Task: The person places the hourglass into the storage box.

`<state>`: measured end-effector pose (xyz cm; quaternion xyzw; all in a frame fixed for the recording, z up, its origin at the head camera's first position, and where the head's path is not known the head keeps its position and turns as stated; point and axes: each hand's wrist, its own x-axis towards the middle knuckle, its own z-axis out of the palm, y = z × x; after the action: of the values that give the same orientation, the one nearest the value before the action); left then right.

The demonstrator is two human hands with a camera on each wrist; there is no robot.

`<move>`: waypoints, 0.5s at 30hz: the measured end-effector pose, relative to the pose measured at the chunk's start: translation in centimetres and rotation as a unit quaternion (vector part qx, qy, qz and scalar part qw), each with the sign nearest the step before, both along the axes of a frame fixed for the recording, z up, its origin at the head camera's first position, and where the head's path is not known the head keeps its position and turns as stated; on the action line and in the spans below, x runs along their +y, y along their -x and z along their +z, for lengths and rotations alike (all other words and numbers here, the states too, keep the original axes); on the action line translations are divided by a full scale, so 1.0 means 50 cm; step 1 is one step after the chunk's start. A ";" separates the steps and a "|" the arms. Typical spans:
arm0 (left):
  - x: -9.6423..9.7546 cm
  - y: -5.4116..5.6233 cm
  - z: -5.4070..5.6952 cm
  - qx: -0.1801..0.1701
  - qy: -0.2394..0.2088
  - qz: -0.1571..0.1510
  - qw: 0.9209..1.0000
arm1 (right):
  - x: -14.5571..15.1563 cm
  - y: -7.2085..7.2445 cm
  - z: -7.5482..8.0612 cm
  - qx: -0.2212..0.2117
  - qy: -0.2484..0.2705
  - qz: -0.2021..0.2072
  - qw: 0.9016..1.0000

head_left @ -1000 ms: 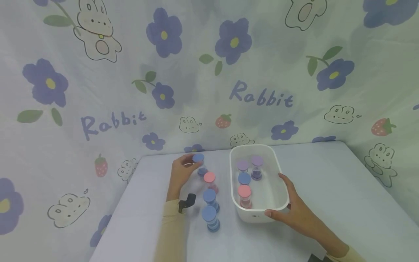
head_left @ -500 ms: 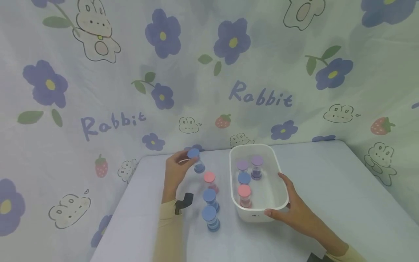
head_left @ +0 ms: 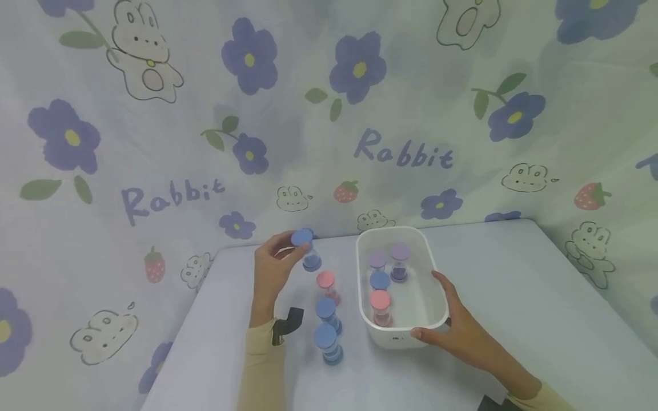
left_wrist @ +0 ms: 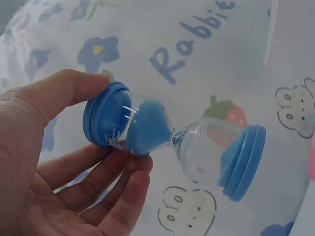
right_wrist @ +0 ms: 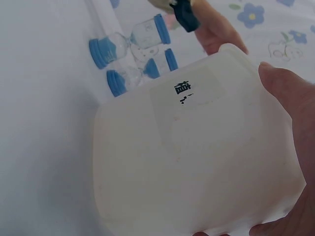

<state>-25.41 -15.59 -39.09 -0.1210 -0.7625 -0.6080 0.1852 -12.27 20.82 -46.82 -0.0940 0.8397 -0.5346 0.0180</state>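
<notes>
Tilted in my left hand point(head_left: 271, 271) is a blue-capped hourglass point(head_left: 311, 262), pinched at one end between thumb and fingers. The left wrist view shows this hourglass point(left_wrist: 150, 128) lying aslant, with blue sand in both bulbs. My right hand point(head_left: 460, 328) grips the near right corner of a white plastic bin point(head_left: 396, 339), thumb at the front rim. Inside the bin stand a pink hourglass point(head_left: 381, 302), a blue one point(head_left: 380, 279) and two purple ones, the right purple hourglass point(head_left: 400, 265) further from the wall.
Left of the bin, a pink hourglass point(head_left: 327, 282) and two blue hourglasses stand in a row, the nearest blue hourglass point(head_left: 327, 342) at the front. All rest on a pale table point(head_left: 514, 297). A rabbit-and-flower curtain point(head_left: 308, 114) hangs behind the table.
My left hand has drawn the blue hourglass up and left from behind the pink one, tilting it. My right hand keeps its grip on the bin. The head view has shifted slightly.
</notes>
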 end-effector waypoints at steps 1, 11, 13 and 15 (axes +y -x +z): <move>0.002 -0.003 0.003 0.002 -0.001 -0.003 1.000 | -0.001 0.000 -0.001 0.000 0.000 0.001 1.000; 0.043 -0.008 0.044 0.020 0.029 -0.051 0.998 | 0.001 -0.002 -0.002 0.004 -0.002 -0.001 1.000; 0.054 -0.007 0.051 0.022 0.032 -0.063 0.997 | 0.000 -0.001 -0.004 0.003 -0.003 -0.002 1.000; 0.065 -0.006 0.058 0.022 0.030 -0.077 0.996 | 0.000 0.000 -0.005 0.002 -0.001 -0.001 1.000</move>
<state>-25.13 -12.32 -36.21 -0.1979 -0.7646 -0.5945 0.1511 -12.26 20.83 -47.08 -0.0942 0.8405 -0.5334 0.0153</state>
